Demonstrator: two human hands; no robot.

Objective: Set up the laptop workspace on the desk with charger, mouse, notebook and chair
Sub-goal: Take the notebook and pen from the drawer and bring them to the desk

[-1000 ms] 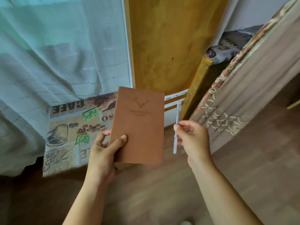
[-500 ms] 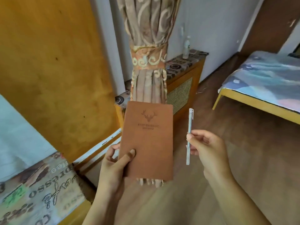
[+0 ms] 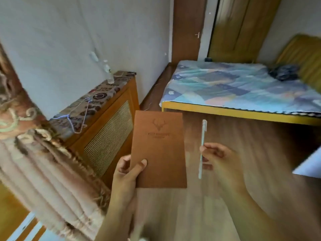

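A brown notebook point(image 3: 159, 146) with a deer-head emblem on its cover is held upright in front of me. My left hand point(image 3: 126, 173) grips its lower left corner, thumb on the cover. To its right, my right hand point(image 3: 218, 162) pinches a pale, slim pen point(image 3: 202, 140) that points up, a little apart from the notebook. No desk, laptop, charger, mouse or chair shows in this view.
A wooden radiator cabinet point(image 3: 107, 129) with a patterned cover stands at the left wall, a wire hanger point(image 3: 78, 119) and a small bottle point(image 3: 108, 72) on top. A tied curtain point(image 3: 34, 153) hangs at left. A bed point(image 3: 243, 89) lies at right, wood floor between. A white corner point(image 3: 311, 164) juts in at far right.
My view has swung to the right, from the window and curtain to the wall cabinet, the bed and the door. Both hands keep the notebook and pen held the same way.
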